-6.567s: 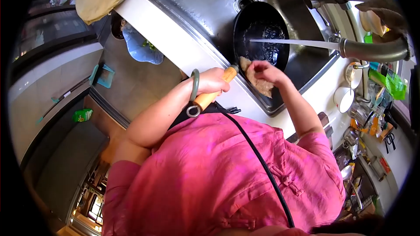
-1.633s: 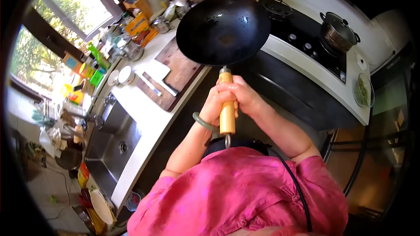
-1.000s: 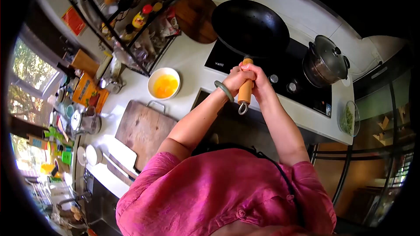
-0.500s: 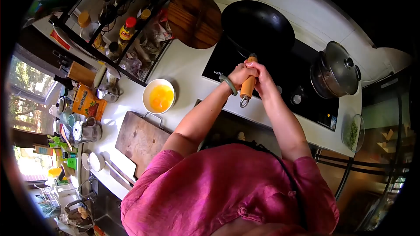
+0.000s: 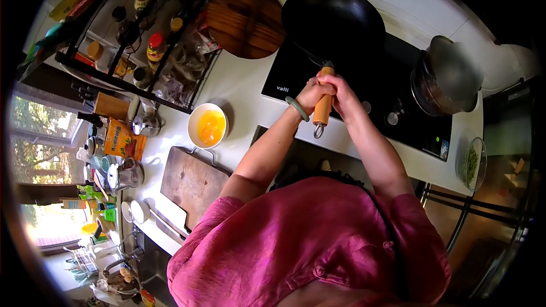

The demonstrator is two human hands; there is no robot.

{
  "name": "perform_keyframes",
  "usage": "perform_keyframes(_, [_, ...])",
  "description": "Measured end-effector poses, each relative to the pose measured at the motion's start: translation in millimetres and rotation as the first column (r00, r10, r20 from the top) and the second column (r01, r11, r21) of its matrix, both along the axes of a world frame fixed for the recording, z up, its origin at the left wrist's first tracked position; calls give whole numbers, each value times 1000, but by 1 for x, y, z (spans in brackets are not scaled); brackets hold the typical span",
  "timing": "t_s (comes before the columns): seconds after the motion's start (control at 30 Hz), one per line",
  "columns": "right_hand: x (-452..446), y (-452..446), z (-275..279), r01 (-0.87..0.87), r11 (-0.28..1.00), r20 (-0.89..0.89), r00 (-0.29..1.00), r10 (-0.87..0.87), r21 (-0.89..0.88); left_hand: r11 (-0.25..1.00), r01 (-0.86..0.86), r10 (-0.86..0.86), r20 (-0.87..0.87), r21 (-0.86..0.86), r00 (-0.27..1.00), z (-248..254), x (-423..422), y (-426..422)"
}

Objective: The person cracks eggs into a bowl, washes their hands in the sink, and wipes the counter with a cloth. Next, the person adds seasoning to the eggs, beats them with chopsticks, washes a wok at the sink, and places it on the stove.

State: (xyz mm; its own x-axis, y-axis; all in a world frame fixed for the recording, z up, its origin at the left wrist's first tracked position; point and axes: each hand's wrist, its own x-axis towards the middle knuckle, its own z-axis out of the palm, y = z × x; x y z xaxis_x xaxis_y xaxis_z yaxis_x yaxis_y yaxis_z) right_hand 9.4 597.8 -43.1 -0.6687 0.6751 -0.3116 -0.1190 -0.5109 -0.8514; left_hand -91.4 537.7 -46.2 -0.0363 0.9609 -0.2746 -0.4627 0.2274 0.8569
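Observation:
Both hands are closed on the wooden handle (image 5: 322,108) of a black wok (image 5: 335,23) at the cooktop's back left. My left hand (image 5: 310,95), below a green bangle, wraps the handle from the left. My right hand (image 5: 342,92) grips it from the right, fingers overlapping the left hand. The handle's lower end, with a metal hanging ring, sticks out below the hands. The wok's dark inside faces me, and I see no food in it. A white bowl (image 5: 192,128) with raw egg yolks stands on the counter left of my left forearm.
A lidded pot (image 5: 435,88), partly blurred, sits on the right of the black cooktop (image 5: 392,88). A glass dish (image 5: 481,165) of chopped greens stands at the counter's right end. Leftward are a cutting board (image 5: 193,185), a cleaver (image 5: 170,209), a round wooden lid (image 5: 244,20) and a bottle rack (image 5: 122,59).
My view has shifted and turned slightly. Both hands keep their grip on the wok handle, and the wok shows only a slight shift in view.

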Motion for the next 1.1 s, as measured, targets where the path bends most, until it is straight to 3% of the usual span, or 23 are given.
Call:
perform_keyframes(0.17, [1, 7, -16, -44, 998, 130, 991, 37, 49, 1000, 19, -19, -30, -3, 999, 2, -1, -4])
perform_keyframes(0.2, [9, 12, -10, -211, 974, 117, 973, 201, 81, 999, -46, 47, -36, 28, 998, 18, 6, -8])
perform_keyframes(0.23, [13, 16, -15, -213, 974, 174, 965, 197, 76, 1000, 9, -8, -37, 14, 999, 19, 4, -8])
perform_keyframes(0.3, [39, 25, -9, -215, 945, 296, 945, 138, 246, 999, -33, 32, 60, 13, 998, 20, 6, -9])
perform_keyframes(0.33, [53, 35, -26, -188, 850, 507, 855, -105, 492, 997, -44, 46, 24, -62, 999, 18, 6, -9])
perform_keyframes(0.37, [71, 37, -35, -368, 447, 566, 672, -478, 815, 1000, 11, -10, 76, -15, 997, 10, 2, -7])
perform_keyframes(0.43, [98, 35, -39, -630, 378, 678, 339, -652, 679, 998, -40, 44, 75, -56, 996, 11, 5, -7])
perform_keyframes(0.5, [105, 31, -41, -687, 529, 835, 216, -506, 498, 996, -23, 29, 73, -84, 997, 18, 5, -8])
perform_keyframes(0.8, [102, 47, -84, -729, 494, 851, 234, -470, 474, 993, 21, -9, 101, -116, 995, 9, -2, -6])
perform_keyframes(0.83, [102, 45, -70, -759, 510, 901, 237, -363, 405, 992, 36, -24, 93, -121, 995, 8, -3, -6])
perform_keyframes(0.9, [103, 46, -79, -808, 422, 880, 229, -417, 410, 993, 68, -57, 121, -94, 991, 9, -4, -10])
perform_keyframes(1.0, [105, 49, -70, -864, 324, 900, 273, -341, 385, 991, 117, -108, 146, -57, 983, 9, -9, -15])
perform_keyframes(1.1, [109, 56, -76, -923, 95, 890, 326, -320, 372, 982, 180, -174, 99, -59, 980, 17, -11, -23])
